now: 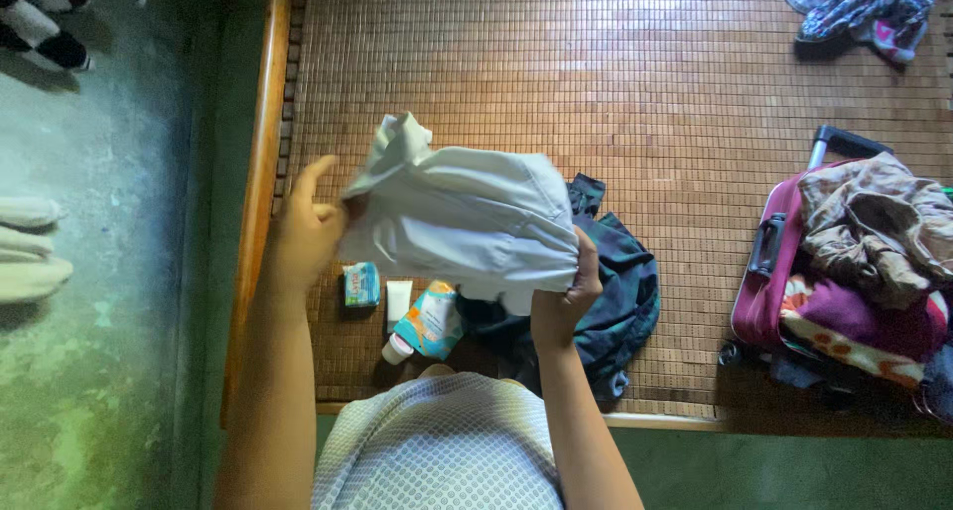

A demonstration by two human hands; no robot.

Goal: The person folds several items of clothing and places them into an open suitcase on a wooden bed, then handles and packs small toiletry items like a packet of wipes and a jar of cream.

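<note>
I hold a pale grey-white garment (462, 212) up over a bamboo-mat bed (635, 83). My left hand (306, 227) grips its left edge, thumb raised. My right hand (564, 296) clutches its lower right corner from below. Under the garment lies a dark teal piece of clothing (620, 301), crumpled on the mat. Beside it, below the garment, lie a small teal box (361, 285), a white tube (398, 301) and a teal-and-white squeeze bottle (427, 324) with a white cap.
An open magenta suitcase (764, 291) heaped with clothes stands at the right. A patterned cloth bundle (864, 8) lies at the far right corner. The bed's wooden rail (260, 133) runs along the left, with green floor and footwear (30, 247) beyond.
</note>
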